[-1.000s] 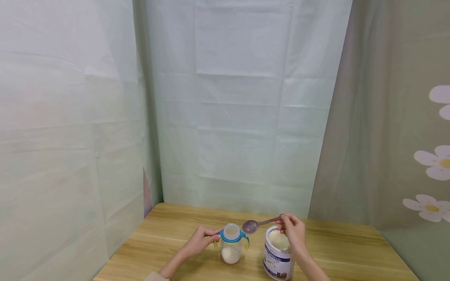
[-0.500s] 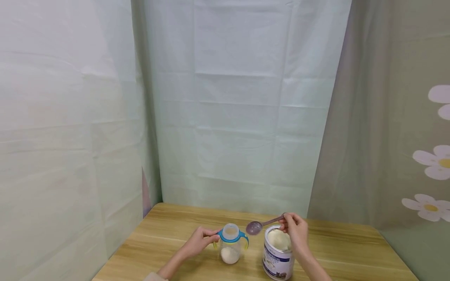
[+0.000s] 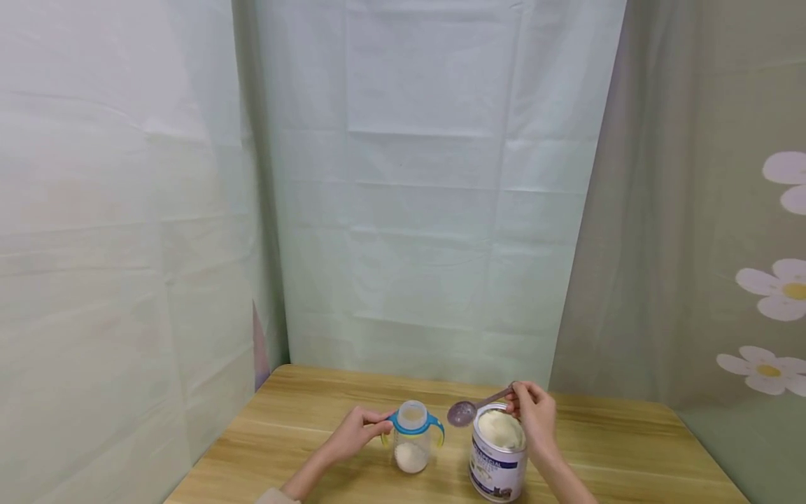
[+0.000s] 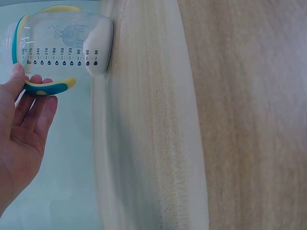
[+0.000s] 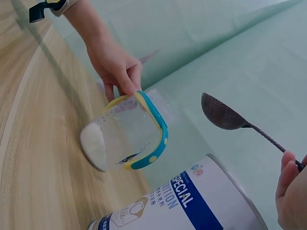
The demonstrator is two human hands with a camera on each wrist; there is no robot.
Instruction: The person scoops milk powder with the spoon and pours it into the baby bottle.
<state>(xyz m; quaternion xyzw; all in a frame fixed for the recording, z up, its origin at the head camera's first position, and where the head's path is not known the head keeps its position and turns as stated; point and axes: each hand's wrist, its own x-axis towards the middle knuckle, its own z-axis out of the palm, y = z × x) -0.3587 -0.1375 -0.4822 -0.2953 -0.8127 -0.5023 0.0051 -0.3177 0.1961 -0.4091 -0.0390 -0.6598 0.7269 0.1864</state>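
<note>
A clear baby bottle (image 3: 411, 448) with a blue and yellow two-handled collar stands upright on the table, its mouth uncovered and white powder in its bottom. My left hand (image 3: 355, 434) pinches the bottle's left handle (image 4: 50, 87) between thumb and fingers. In my right hand (image 3: 534, 414) is the end of a dark purple measuring spoon's handle, held by the fingertips. The spoon's bowl (image 5: 221, 112) hangs in the air between bottle and can, traces of powder inside it. Below the right hand stands an open white and blue can (image 3: 497, 462), filled high with pale powder.
The wooden table (image 3: 327, 392) reaches back to a pale green hanging cloth (image 3: 422, 280). More cloth hangs at the left and right sides, the right one printed with white daisies (image 3: 781, 290).
My right hand and the spoon have moved right, away from the bottle's mouth toward the can. The left hand keeps its pinch on the bottle's handle.
</note>
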